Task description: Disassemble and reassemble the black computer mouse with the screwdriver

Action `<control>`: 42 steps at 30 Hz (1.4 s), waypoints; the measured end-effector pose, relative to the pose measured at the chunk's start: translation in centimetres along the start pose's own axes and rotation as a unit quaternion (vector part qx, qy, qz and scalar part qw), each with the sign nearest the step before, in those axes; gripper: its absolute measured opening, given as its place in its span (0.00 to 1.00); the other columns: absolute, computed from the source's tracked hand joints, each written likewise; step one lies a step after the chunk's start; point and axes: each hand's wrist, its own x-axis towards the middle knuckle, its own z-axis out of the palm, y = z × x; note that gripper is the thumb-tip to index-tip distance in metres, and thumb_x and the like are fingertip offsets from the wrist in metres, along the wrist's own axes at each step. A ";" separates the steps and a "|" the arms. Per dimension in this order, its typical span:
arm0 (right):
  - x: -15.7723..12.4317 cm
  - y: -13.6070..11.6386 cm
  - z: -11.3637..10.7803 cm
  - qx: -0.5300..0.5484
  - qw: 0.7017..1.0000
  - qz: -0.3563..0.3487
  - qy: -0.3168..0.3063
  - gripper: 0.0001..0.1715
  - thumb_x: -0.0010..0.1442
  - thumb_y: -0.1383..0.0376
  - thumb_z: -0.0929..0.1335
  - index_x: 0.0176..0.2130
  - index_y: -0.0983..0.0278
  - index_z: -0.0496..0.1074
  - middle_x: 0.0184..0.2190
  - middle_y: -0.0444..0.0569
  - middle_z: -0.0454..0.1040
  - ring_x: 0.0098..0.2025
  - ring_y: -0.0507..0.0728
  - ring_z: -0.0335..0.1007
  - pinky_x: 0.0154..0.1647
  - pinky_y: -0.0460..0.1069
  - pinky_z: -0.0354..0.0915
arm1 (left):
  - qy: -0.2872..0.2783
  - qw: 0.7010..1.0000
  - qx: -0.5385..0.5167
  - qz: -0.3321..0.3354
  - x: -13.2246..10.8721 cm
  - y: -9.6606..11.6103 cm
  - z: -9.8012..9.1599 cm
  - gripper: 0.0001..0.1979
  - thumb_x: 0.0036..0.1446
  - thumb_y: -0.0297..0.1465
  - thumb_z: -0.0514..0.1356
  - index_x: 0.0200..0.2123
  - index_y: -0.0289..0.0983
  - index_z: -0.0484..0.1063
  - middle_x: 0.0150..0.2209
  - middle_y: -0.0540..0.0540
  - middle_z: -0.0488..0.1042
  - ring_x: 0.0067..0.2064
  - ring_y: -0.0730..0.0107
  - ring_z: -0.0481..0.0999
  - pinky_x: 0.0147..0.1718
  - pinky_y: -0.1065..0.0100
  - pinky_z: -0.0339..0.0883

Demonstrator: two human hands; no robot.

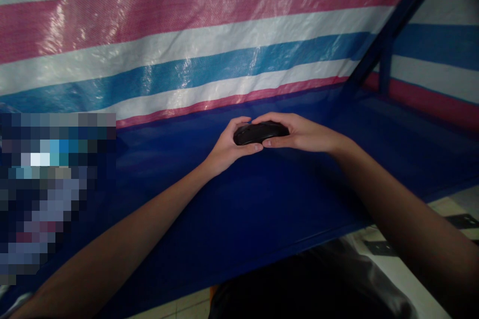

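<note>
- Black computer mouse (261,133): located between both hands, over the far half of the dark blue tabletop (232,209). Contact with the surface cannot be determined.
- Long axis: runs left to right across the view, nearly level, the right end slightly higher. Which end is the front cannot be determined.
- Left hand (226,145): grasps the left end of the mouse; thumb along the near side, fingers at the far side.
- Right hand (301,132): grasps the right end; thumb at the near side, fingers over the far upper edge. The two thumb tips lie just beside each other.
- Surroundings: a striped plastic sheet (194,5) hangs behind the tabletop; a dark post (398,25) slants at right.
</note>
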 end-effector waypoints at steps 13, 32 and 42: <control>0.0 -0.1 0.2 0.001 1.000 -0.003 0.016 0.29 0.52 0.59 0.70 0.53 0.62 0.67 0.50 0.50 0.72 0.50 0.59 0.69 0.51 0.55 0.63 | 0.003 1.000 0.005 0.005 0.1 0.0 0.0 0.34 0.38 0.36 0.71 0.48 0.39 0.60 0.48 0.43 0.71 0.51 0.59 0.71 0.52 0.55 0.61; -0.1 0.2 -0.1 0.030 0.999 -0.004 0.030 0.26 0.54 0.59 0.70 0.52 0.60 0.67 0.50 0.48 0.72 0.50 0.59 0.68 0.52 0.55 0.63 | 0.007 1.000 -0.019 -0.004 -0.1 0.2 0.0 0.33 0.39 0.34 0.70 0.49 0.40 0.60 0.48 0.44 0.70 0.51 0.59 0.70 0.51 0.55 0.62; -0.2 0.6 -0.7 0.022 0.993 0.020 0.114 0.27 0.53 0.56 0.70 0.51 0.61 0.69 0.49 0.49 0.72 0.49 0.60 0.70 0.51 0.56 0.65 | 0.025 0.999 -0.026 -0.022 -0.1 0.2 0.1 0.39 0.40 0.35 0.70 0.54 0.41 0.56 0.46 0.44 0.69 0.46 0.62 0.72 0.47 0.56 0.64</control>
